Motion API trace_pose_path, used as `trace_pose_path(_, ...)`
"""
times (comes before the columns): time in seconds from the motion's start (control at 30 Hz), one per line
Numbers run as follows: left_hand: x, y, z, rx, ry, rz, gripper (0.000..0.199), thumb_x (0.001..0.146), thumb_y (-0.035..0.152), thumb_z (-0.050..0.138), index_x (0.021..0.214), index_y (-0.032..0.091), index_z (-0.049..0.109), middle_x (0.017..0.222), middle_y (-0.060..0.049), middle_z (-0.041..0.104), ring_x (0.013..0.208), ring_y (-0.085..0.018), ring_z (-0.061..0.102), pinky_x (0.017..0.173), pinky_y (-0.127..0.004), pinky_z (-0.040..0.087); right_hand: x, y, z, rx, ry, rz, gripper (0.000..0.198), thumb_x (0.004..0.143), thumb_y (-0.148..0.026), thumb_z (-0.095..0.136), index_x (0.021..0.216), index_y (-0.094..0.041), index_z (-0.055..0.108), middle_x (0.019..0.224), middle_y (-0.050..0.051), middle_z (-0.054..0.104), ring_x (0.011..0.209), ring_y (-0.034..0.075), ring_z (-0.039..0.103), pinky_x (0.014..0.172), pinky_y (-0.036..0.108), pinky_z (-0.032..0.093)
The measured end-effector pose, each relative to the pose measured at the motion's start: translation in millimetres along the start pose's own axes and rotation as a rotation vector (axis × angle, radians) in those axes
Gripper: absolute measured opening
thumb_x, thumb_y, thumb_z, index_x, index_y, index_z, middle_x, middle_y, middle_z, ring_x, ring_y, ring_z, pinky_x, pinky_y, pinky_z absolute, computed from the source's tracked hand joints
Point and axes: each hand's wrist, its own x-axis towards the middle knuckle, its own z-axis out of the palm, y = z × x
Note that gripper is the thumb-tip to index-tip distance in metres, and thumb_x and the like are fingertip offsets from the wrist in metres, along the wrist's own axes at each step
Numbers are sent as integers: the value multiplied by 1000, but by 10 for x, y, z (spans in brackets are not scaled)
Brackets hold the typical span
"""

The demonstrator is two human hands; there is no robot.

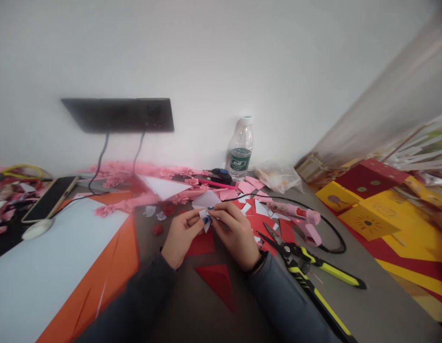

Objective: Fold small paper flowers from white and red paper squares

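My left hand point(184, 233) and my right hand point(237, 233) meet over the middle of the table, fingers closed in a pinch on a small white piece of paper point(203, 214). Something dark blue shows at the fingertips; I cannot tell whether it is nail colour or another thing. Beneath the hands lies a red paper square point(200, 245), partly hidden. Nearer to me is a dark red paper triangle point(220, 282). Just right of my right hand are red and white paper scraps point(254, 221) and black-and-yellow shears point(290, 250) with their blades apart.
A pink glue gun point(295, 213) with a black cord lies at right. Behind stands a water bottle point(241, 152). Pink paper flowers point(117, 174) line the wall. White sheets point(59, 267) over orange paper point(109, 276) and a phone point(51, 198) are left; yellow boxes point(371, 221) stand right.
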Motion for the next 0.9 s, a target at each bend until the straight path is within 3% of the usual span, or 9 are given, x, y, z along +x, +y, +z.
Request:
trace_pose_path(0.17, -1, 30, 13, -151, 74, -15, 30, 63, 27, 83, 89, 14, 77, 81, -6, 76, 70, -12, 67, 66, -19, 54, 6, 14, -7, 40, -14, -51, 24, 91, -10, 52, 103, -24, 68, 102, 10, 65, 95, 20, 65, 82, 35, 55)
trace_pose_path(0.43, 37, 58, -30, -151, 147, -3, 30, 54, 30, 87, 78, 14, 77, 68, -3, 73, 59, -9, 62, 55, -16, 52, 21, -26, -25, 99, -33, -70, 25, 89, -9, 51, 100, -25, 67, 105, 9, 69, 101, 20, 66, 86, 36, 55)
trace_pose_path(0.53, 47, 46, -45, -128, 170, -3, 30, 55, 28, 87, 78, 13, 76, 65, -1, 71, 55, -8, 61, 51, -14, 48, 31, -43, -35, 183, -2, 25, 24, 87, -7, 51, 94, -24, 67, 102, 8, 70, 97, 20, 66, 86, 36, 54)
trace_pose_path(0.67, 44, 26, -56, -88, 133, 0, 29, 61, 32, 84, 82, 14, 75, 71, -5, 74, 64, -13, 67, 59, -20, 53, 21, -17, 4, 374, 82, 265, 12, 88, -17, 53, 94, -22, 61, 91, 7, 67, 86, 19, 66, 77, 34, 55)
trace_pose_path(0.77, 30, 17, -59, -27, 94, 7, 28, 64, 33, 83, 83, 14, 75, 72, -6, 75, 67, -15, 68, 62, -21, 54, 7, 18, 54, 532, 36, 391, 10, 88, -28, 58, 95, -21, 59, 87, 5, 66, 76, 18, 65, 68, 30, 55)
trace_pose_path(0.9, 11, 13, -54, 33, 100, 17, 26, 62, 34, 84, 77, 14, 75, 66, -3, 73, 57, -11, 62, 54, -18, 49, 10, 43, 73, 556, -36, 421, 18, 85, -38, 64, 83, -20, 61, 77, 3, 62, 69, 16, 60, 63, 27, 51)
